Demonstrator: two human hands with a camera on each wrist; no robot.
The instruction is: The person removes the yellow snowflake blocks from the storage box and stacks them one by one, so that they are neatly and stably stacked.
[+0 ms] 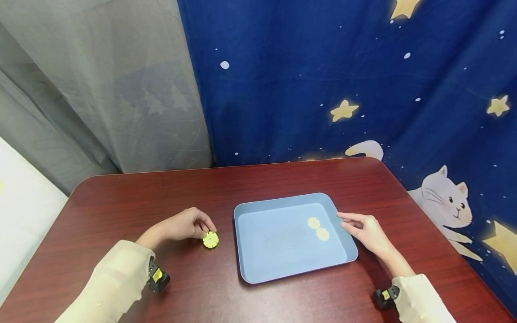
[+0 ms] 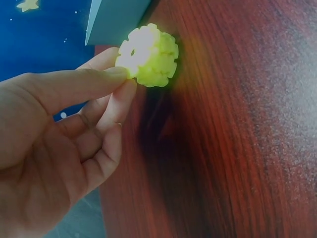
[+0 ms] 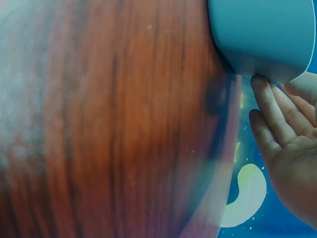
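My left hand [image 1: 183, 225] pinches a yellow-green interlocking disc piece [image 1: 210, 240] between thumb and fingers, left of the blue tray [image 1: 274, 272]. In the left wrist view, the glare-washed notched piece [image 2: 151, 57] looks thick, like joined discs; how many I cannot tell. At the tray's right side, my right hand [image 1: 367, 231] holds the rim with its fingertips. The right wrist view has its fingers [image 3: 270, 106] against the tray's outer wall [image 3: 262, 34], one digit passing behind the rim. Two pale yellow notched discs [image 1: 313, 223] lie side by side inside the tray, toward its right.
Everything stands on a dark red wood-grain table [image 1: 161, 193] with rounded far corners. Behind it hang a grey curtain [image 1: 121, 89] and a blue curtain [image 1: 282, 80] with stars and a cat. A white surface [image 1: 24, 211] borders the table's left side.
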